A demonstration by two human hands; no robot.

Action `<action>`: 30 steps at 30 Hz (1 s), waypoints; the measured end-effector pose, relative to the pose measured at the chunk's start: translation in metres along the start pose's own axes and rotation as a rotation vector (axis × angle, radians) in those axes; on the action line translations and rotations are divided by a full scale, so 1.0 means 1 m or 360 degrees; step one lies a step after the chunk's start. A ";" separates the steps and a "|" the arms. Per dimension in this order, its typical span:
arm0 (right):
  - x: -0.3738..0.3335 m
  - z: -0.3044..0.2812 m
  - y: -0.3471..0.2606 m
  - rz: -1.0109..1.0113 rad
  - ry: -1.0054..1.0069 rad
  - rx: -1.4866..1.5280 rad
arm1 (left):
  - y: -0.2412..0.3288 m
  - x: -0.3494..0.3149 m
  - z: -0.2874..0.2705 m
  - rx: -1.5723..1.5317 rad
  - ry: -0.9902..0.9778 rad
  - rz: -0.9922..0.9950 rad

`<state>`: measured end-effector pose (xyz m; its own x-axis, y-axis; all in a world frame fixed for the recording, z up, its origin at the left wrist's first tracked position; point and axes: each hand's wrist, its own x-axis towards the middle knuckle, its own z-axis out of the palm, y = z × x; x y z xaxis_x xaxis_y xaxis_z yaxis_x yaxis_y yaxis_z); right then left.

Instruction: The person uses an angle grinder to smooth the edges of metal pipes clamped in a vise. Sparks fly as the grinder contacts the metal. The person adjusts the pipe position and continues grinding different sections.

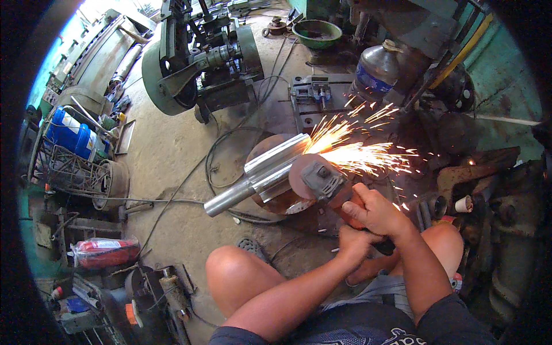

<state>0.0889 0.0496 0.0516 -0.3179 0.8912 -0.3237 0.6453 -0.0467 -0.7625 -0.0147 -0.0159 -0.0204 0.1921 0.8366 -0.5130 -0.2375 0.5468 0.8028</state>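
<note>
Both my hands are closed around an angle grinder (325,178) with a grey head and a red body. My right hand (375,211) wraps the body just behind the head. Lower down, my left hand (356,244) grips the rear end. The grinder's reddish-brown disc (300,177) is against a shiny, ridged steel shaft (275,164), and bright sparks fly off to the right. The shaft's narrower round end (227,198) points to the lower left. Under the shaft is a round rusty support (261,148), partly hidden by shaft and grinder.
Black cables (210,155) loop over the concrete floor beside the support. A green machine (201,69) stands beyond. A large plastic bottle (376,69), a vise (313,92) and a green basin (317,34) lie far right. At left are a red fire extinguisher (106,252) and blue containers (70,132).
</note>
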 end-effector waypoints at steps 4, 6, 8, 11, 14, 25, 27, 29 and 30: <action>0.005 0.015 -0.014 -0.0047 -0.0083 -0.0106 | 0.003 -0.011 -0.020 0.0231 0.0069 -0.0027; 0.006 0.021 -0.020 -0.0085 -0.0073 -0.0174 | 0.006 -0.016 -0.030 0.0330 0.0084 -0.0011; 0.009 0.028 -0.028 -0.0096 -0.0127 -0.0129 | 0.009 -0.024 -0.036 0.0251 0.0129 0.0088; 0.010 0.035 -0.039 -0.0071 -0.0177 -0.0217 | 0.016 -0.032 -0.047 0.0394 0.0144 0.0019; 0.012 0.037 -0.047 -0.0006 -0.0291 -0.0188 | 0.020 -0.036 -0.049 0.0416 0.0205 -0.0074; 0.004 0.013 -0.019 -0.0054 -0.0064 -0.0041 | 0.010 -0.013 -0.031 0.0225 0.0020 -0.0139; 0.003 0.008 -0.009 0.0004 -0.0077 -0.0035 | 0.009 -0.010 -0.022 0.0255 0.0008 -0.0062; 0.000 0.004 0.000 0.0015 0.0037 -0.0037 | 0.009 -0.004 -0.013 0.0224 -0.0033 -0.0058; -0.001 0.002 0.004 0.0021 0.0089 -0.0031 | 0.010 -0.002 -0.009 0.0176 -0.0073 -0.0079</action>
<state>0.0904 0.0480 0.0477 -0.2705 0.9143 -0.3014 0.6627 -0.0502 -0.7472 -0.0264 -0.0114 -0.0144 0.2452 0.8048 -0.5405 -0.1210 0.5786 0.8066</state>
